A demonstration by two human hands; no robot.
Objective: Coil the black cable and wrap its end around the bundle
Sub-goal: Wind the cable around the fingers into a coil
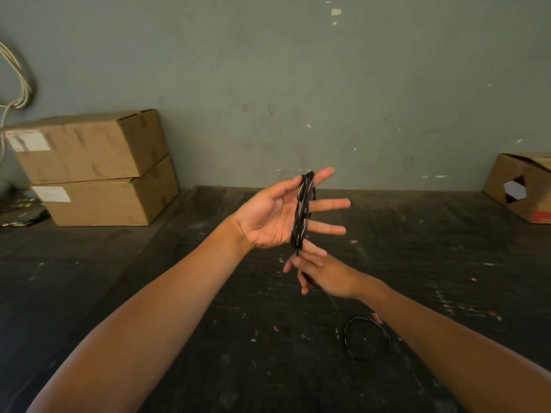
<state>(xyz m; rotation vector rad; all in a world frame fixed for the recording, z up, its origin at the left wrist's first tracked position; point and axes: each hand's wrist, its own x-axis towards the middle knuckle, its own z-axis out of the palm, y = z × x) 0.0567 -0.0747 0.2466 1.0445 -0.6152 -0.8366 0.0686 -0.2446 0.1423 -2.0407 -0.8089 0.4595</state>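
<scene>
Nearest the camera, on the dark floor point(208, 338) to the right, the uncoiled tail of the black cable point(367, 338) is seen lying in one loose loop, so some length is left to be wound. From that loop a strand is led up into the right hand point(323, 274), which is closed lightly around it just below the bundle; how firmly it is pinched cannot be told, as the fingers are blurred. Just beyond, the left hand point(280, 214) is held open, palm up and fingers spread, and the coiled bundle point(303, 211) is seen looped around the fingers rather than clasped. Several turns appear already made. By this judgement the coiling is well advanced but unfinished, and the end-wrap around the bundle is not yet begun. Farthest off, stacked cardboard boxes point(95, 168) are set against the wall at left.
</scene>
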